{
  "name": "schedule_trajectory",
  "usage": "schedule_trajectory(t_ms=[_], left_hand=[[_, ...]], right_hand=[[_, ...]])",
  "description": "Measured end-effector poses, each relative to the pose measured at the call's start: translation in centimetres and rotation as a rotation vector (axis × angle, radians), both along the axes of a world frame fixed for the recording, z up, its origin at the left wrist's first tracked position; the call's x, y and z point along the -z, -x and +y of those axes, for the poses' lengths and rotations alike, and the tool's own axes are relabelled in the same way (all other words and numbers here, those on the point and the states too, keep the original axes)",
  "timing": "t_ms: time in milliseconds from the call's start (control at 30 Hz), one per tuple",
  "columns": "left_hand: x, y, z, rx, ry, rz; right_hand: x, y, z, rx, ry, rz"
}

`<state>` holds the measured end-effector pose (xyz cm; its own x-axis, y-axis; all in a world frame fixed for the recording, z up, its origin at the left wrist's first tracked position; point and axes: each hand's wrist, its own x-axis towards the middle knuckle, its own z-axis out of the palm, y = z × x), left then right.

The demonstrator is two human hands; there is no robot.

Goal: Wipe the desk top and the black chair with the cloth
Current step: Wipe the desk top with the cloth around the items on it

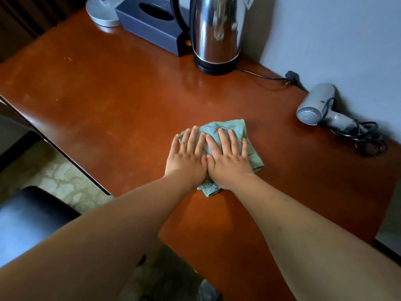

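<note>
Clearly both hands lie flat on the cloth (pixel 236 129), side by side with the thumbs touching, and press it on the desk (pixel 108 101). The left hand (pixel 186 158) and the right hand (pixel 230 158) have their fingers stretched out and a little spread; they do not grasp or clench anything, they only push down with the palms. I judge that this is done to give wide pressure, so that the cloth rubs a broad strip of the wood and does not roll up.

Around the fingers the cloth shows on three sides. At 12 o'clock it goes a little past the fingertips, at 3 o'clock its edge comes out beside the right hand, and at 6 o'clock a small corner comes out between the wrists. The left hand's outer edge at 9 o'clock seems to touch bare wood.

From the hands, the kettle (pixel 214 33) stands at 12 o'clock, well apart, with the tissue box (pixel 149 25) at 11 o'clock near the far edge. A hair dryer (pixel 316 105) lies at 2 o'clock by the wall. These things stay along the back, so the middle is free for wiping.

At 8 o'clock, below the desk edge, is the chair (pixel 32 218), not yet touched by the cloth.
</note>
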<state>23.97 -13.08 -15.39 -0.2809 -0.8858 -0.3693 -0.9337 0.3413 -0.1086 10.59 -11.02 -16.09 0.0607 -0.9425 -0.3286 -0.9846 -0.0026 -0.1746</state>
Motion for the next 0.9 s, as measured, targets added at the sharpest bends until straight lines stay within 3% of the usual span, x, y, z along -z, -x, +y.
schedule_trajectory(t_ms=[600, 900], left_hand=[[-0.1, 3.3, -12.1, -0.091, 0.018, 0.029], [-0.3, 3.3, -13.2, -0.079, -0.01, 0.038]], right_hand=[[0.3, 3.2, -13.3, -0.042, 0.058, 0.026], [0.3, 3.1, -14.0, -0.023, 0.09, 0.019]])
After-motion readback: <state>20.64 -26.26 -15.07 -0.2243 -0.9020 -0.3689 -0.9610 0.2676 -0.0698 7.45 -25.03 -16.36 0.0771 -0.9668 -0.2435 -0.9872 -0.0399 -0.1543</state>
